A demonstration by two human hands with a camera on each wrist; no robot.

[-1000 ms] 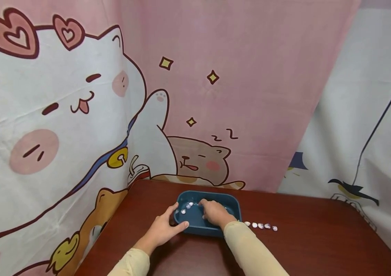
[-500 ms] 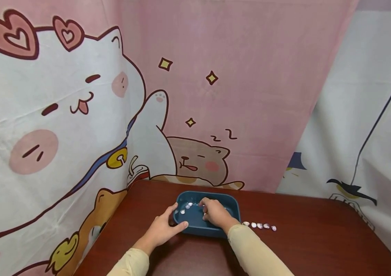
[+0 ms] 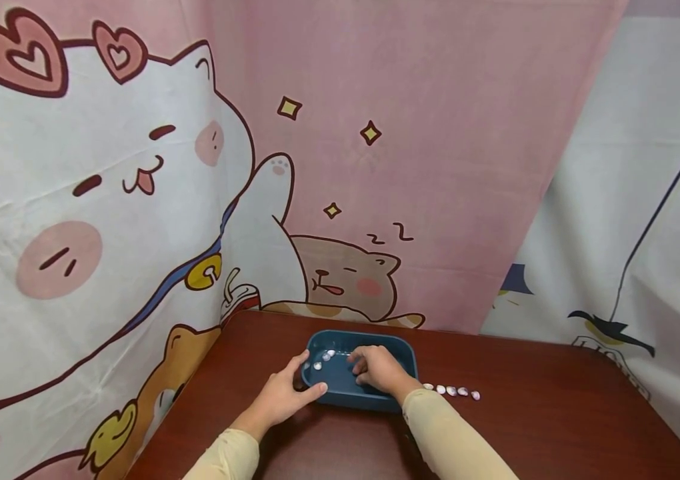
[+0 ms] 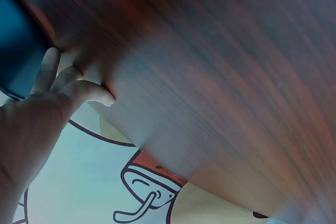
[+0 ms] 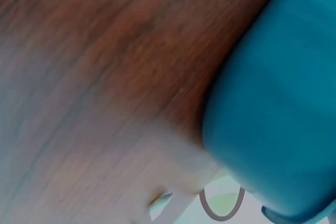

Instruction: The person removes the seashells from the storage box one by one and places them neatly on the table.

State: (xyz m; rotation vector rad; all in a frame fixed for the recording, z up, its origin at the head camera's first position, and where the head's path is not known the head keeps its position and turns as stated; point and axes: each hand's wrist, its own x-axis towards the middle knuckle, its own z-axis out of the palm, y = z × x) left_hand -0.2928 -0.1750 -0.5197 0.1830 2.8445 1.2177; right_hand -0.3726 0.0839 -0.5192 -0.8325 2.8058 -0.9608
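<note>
A dark blue plastic tub (image 3: 357,401) stands on the table, with small whitish-purple shells (image 3: 317,366) lying in its left part. My left hand (image 3: 280,398) spans the tub's near left corner, thumb at the front rim and fingers spread along the left side. Over in the left wrist view, several of its fingers (image 4: 68,82) hang loosely outside the tub wall. My right hand (image 3: 381,368) reaches down inside the tub with bent fingers; whether something sits between them is hidden. The right wrist view shows the tub's outer wall (image 5: 273,103) but not that hand.
A row of several similar shells (image 3: 451,391) lies on the reddish-brown wooden table (image 3: 556,407), just right of the tub. Cartoon-printed cloth (image 3: 448,167) hangs behind and to the left of the table.
My right hand has shifted slightly to the right inside the tub, and its fingers have moved a little. The left hand stays at the tub's corner. The shell row looks unchanged.
</note>
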